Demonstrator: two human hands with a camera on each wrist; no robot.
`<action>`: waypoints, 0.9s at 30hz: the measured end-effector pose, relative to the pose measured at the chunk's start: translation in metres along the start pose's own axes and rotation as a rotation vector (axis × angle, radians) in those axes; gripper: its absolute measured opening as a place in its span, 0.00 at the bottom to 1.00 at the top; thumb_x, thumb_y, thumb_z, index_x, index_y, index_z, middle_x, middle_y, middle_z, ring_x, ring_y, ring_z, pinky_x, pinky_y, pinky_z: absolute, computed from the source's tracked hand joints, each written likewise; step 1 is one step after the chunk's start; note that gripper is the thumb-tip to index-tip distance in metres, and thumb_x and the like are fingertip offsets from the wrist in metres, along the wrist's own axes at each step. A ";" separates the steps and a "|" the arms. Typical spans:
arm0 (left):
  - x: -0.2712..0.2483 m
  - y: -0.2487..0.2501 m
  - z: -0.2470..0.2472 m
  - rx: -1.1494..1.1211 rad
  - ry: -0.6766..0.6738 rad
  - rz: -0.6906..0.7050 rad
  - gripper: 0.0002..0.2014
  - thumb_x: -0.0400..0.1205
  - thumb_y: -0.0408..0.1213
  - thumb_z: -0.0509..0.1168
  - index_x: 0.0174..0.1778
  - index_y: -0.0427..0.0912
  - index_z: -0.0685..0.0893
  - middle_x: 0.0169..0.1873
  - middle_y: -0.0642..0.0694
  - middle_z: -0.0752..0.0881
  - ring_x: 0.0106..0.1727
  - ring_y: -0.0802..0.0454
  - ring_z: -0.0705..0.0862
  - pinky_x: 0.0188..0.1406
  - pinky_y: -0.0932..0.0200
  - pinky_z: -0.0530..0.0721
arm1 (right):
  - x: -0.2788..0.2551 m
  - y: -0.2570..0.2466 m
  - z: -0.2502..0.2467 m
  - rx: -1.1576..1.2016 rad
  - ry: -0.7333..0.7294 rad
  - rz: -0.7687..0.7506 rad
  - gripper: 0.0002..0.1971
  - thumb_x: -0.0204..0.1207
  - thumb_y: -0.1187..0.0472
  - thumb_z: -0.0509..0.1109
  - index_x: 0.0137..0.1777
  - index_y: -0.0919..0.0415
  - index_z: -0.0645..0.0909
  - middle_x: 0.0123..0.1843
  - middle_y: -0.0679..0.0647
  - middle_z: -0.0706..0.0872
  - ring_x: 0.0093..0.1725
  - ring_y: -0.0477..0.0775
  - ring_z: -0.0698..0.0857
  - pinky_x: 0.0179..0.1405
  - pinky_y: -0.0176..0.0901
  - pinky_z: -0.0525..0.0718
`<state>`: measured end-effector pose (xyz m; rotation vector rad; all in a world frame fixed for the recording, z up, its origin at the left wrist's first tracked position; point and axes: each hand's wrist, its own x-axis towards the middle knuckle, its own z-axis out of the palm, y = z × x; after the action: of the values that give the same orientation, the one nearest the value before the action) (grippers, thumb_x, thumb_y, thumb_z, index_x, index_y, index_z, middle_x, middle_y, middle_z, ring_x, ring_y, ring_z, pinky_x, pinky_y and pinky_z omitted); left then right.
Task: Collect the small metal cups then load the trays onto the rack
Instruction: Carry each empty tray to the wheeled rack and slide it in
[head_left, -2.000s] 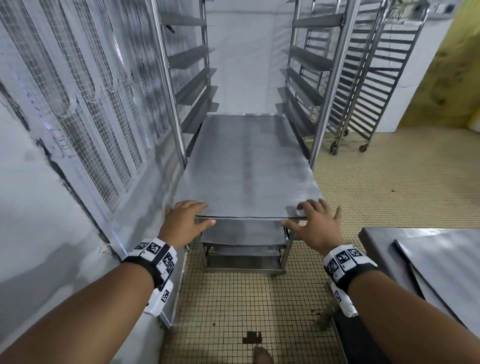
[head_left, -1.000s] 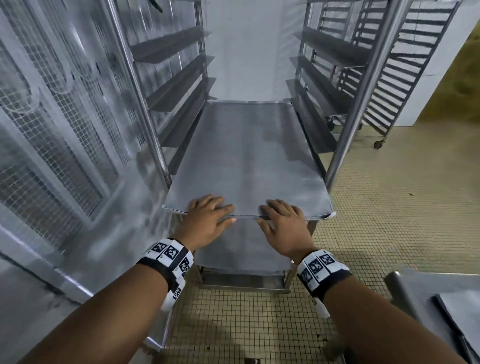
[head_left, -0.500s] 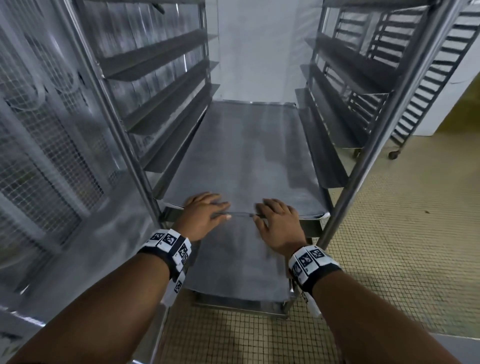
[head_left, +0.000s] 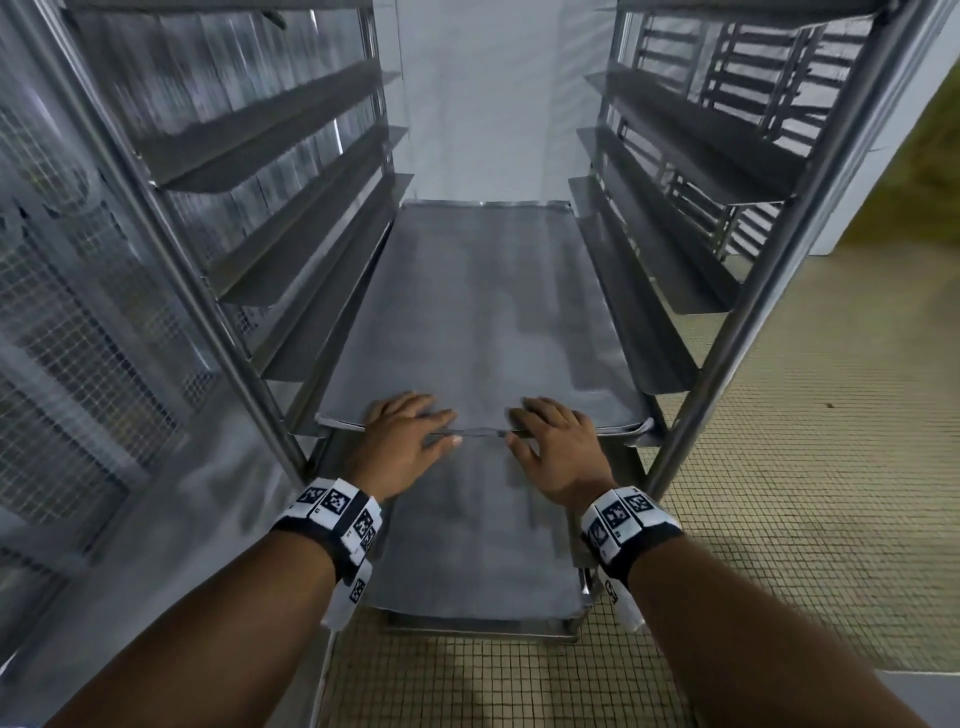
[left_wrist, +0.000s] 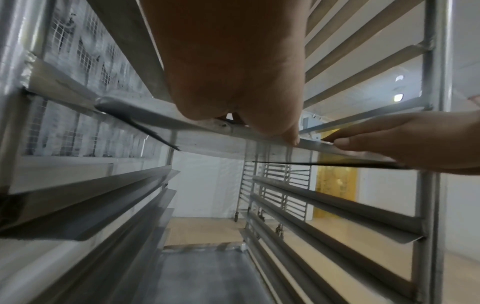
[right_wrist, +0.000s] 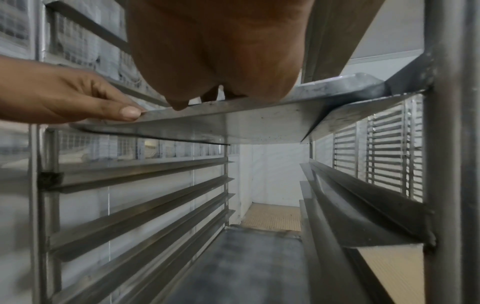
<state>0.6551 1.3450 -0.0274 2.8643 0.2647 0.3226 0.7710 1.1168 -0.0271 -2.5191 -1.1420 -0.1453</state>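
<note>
A tiled floor (head_left: 779, 519) runs under a tall steel rack (head_left: 727, 374) standing beside a wire-mesh wall (head_left: 78, 312). A flat metal tray (head_left: 483, 312) lies in the rack, its side edges resting on the rack's angled rails, its near edge at the rack's front. The left hand (head_left: 400, 441) and right hand (head_left: 558, 449) lie side by side on that near edge, fingers (head_left: 426, 410) stretched flat on top and thumbs against the rim, clasping nothing. A second tray (head_left: 467, 561) sits lower in the rack.
</note>
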 end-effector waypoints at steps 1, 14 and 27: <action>-0.001 0.002 0.001 -0.021 0.044 0.017 0.33 0.77 0.69 0.51 0.69 0.57 0.85 0.73 0.50 0.80 0.77 0.45 0.73 0.76 0.50 0.62 | -0.001 0.000 -0.001 0.027 0.013 0.007 0.31 0.79 0.37 0.48 0.73 0.48 0.80 0.78 0.51 0.78 0.79 0.56 0.72 0.74 0.55 0.67; -0.017 0.175 0.067 -0.448 0.267 0.468 0.12 0.83 0.44 0.67 0.48 0.39 0.91 0.46 0.46 0.89 0.47 0.47 0.85 0.48 0.51 0.84 | -0.168 0.039 -0.037 0.107 0.226 0.466 0.17 0.81 0.45 0.61 0.56 0.52 0.87 0.48 0.46 0.90 0.51 0.52 0.86 0.55 0.53 0.83; -0.124 0.467 0.130 -0.533 -0.688 0.833 0.12 0.82 0.49 0.69 0.57 0.49 0.88 0.42 0.54 0.88 0.45 0.56 0.86 0.48 0.59 0.84 | -0.519 0.086 -0.116 0.056 0.542 1.438 0.12 0.80 0.47 0.67 0.52 0.51 0.89 0.49 0.46 0.92 0.53 0.55 0.89 0.52 0.50 0.85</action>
<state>0.6374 0.8451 -0.0519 2.2186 -0.9858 -0.4057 0.4958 0.6561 -0.0695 -2.3723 0.8915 -0.3358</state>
